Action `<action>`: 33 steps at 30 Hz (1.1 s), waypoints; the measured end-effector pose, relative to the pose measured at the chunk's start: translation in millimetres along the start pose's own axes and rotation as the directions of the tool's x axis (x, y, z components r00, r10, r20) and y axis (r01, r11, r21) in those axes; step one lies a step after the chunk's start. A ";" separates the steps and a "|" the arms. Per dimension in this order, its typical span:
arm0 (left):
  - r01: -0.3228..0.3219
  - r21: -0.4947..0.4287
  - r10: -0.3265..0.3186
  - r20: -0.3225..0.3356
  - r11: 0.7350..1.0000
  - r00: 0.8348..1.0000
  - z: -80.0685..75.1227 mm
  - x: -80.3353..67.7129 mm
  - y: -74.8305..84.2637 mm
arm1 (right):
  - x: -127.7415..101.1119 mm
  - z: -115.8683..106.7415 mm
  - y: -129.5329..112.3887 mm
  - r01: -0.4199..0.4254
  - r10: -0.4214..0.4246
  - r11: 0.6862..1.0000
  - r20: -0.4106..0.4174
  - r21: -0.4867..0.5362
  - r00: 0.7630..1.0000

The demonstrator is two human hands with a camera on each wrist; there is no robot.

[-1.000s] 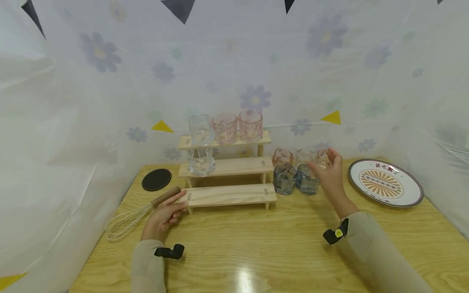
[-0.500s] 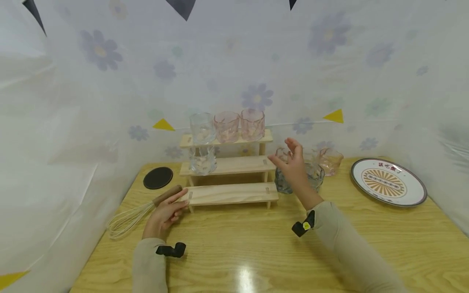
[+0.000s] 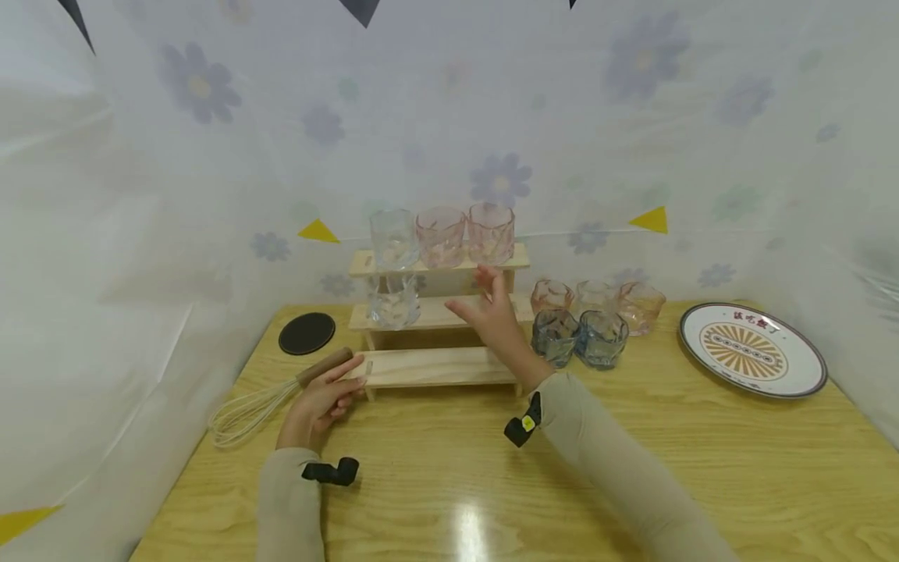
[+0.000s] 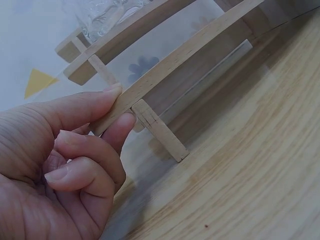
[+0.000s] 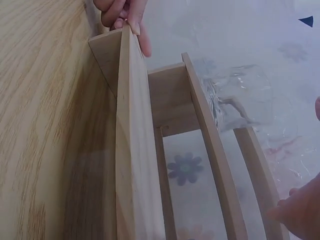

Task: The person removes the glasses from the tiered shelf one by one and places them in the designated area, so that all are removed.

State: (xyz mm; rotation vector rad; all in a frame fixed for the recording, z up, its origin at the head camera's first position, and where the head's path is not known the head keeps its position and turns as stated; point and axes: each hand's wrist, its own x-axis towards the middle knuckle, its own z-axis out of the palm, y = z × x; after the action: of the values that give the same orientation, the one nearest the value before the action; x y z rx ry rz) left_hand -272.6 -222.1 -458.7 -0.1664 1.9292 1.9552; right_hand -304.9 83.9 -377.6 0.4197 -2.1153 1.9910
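A three-step wooden rack [image 3: 435,367] stands on the table. My left hand [image 3: 319,402] pinches the left end of its lowest board between thumb and finger, as the left wrist view [image 4: 75,145] shows closely. Over the middle board is my right hand [image 3: 495,320], thumb and fingers apart, with nothing visible between them. Its fingertips are just below a pink glass [image 3: 492,234] on the top board. Left of that glass are another pink glass [image 3: 441,236] and a clear glass [image 3: 395,240]. A second clear glass [image 3: 395,302] sits at the left of the middle board.
Right of the rack, two blue-grey glasses [image 3: 602,341] stand before a clear one [image 3: 595,297] and two pinkish ones [image 3: 641,308]. A patterned plate [image 3: 755,351] lies farther right. A whisk [image 3: 281,398] and a black round coaster [image 3: 307,333] lie on the left.
My right hand has moved left from the loose glasses to in front of the rack. The left hand keeps its grip on the lowest board. The view has shifted slightly.
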 end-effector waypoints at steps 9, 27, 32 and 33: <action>-0.002 -0.014 0.002 -0.014 1.000 1.000 2.7 -1.3 1.6 | 14.9 40.7 4.9 -0.084 0.094 0.994 0.144 -0.073 0.985; -0.003 -0.027 0.002 -0.026 1.000 1.000 3.0 1.3 2.7 | 39.7 72.9 0.6 -0.130 0.158 0.980 0.194 -0.149 0.968; 0.005 -0.031 -0.006 -0.029 1.000 1.000 4.0 -1.0 3.3 | 41.0 76.5 2.2 -0.141 0.170 0.980 0.228 -0.139 0.959; 0.006 -0.035 -0.007 -0.031 0.999 0.999 4.2 -1.4 3.0 | 40.9 77.3 2.7 -0.146 0.175 0.980 0.230 -0.136 0.957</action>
State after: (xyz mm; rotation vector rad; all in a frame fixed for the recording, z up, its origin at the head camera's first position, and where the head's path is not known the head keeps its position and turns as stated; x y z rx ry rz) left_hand -271.6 -218.1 -455.2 -0.2137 1.9126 1.9940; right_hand -340.7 4.3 -371.5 0.5069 -2.4746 1.9722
